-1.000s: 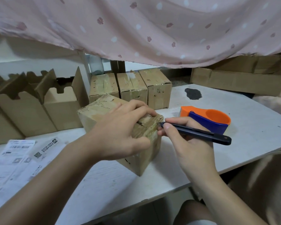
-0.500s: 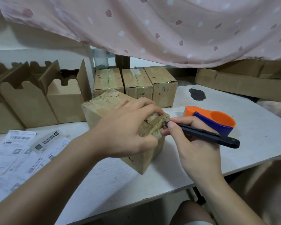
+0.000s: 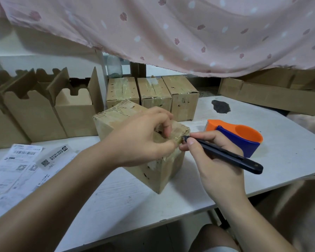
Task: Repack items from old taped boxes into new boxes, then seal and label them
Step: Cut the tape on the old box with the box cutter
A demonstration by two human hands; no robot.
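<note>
An old taped cardboard box (image 3: pixel 158 171) stands cornerwise in the middle of the white table (image 3: pixel 289 160). My left hand (image 3: pixel 140 137) lies over its top, thumb and fingers curled and pinching at the tape near the right top edge. My right hand (image 3: pixel 216 160) grips a black utility knife (image 3: pixel 224 153) like a pen, its tip against the box's top right edge. Three more taped boxes (image 3: pixel 153 95) stand in a row behind. Several open new boxes (image 3: pixel 75 110) with notched flaps line the back left.
An orange and blue tape dispenser (image 3: pixel 240 137) sits right of the box. Shipping labels (image 3: pixel 20 166) lie at the left. Flattened cardboard (image 3: pixel 271 93) lies at the back right, near a dark stain (image 3: pixel 221 106). A pink patterned cloth (image 3: pixel 189 30) hangs overhead.
My left fingers have curled in from lying flat over the top to pinching at the tape by the knife tip. The knife stays at the same edge.
</note>
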